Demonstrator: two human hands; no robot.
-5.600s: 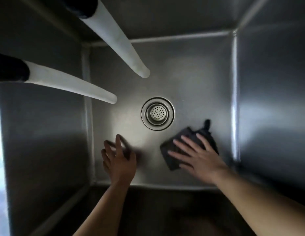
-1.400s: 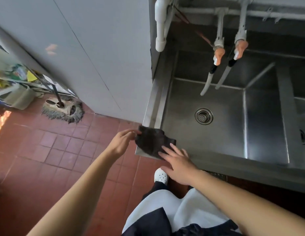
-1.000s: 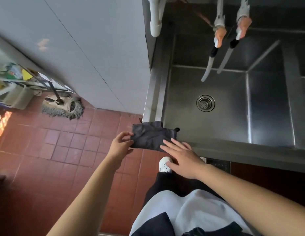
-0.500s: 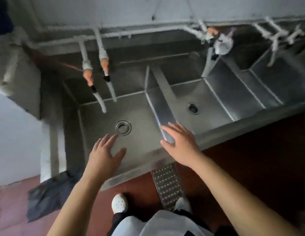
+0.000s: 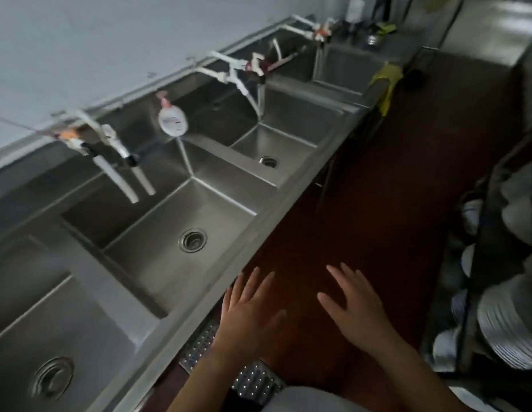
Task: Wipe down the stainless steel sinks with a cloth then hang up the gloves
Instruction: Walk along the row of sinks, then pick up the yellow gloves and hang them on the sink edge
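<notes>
A: Where do we stand with our hands?

B: Both are bare and hold nothing. Our left hand [image 5: 249,310] and right hand [image 5: 352,304] hover with fingers spread wide, out in front of the sink edge [image 5: 276,209] and over the dark red floor [image 5: 386,203], not touching the steel.

A: And the cloth?

B: We can't see it anywhere in this view. The basins [image 5: 157,239] run in a row off to our left, and none shows a cloth lying in it.

A: So what are we facing?

B: We look along the row toward the far end, where something yellow-green, likely the gloves [image 5: 388,77], is draped over the front edge beside the last basin. Slung there, they look parked rather than hung up properly.

A: Then that's our next job, we'd guess?

B: Likely. Free hands suit walking over and picking them up. The rack of plates [image 5: 502,316] on our right narrows the aisle, so we'd keep clear of it.
</notes>
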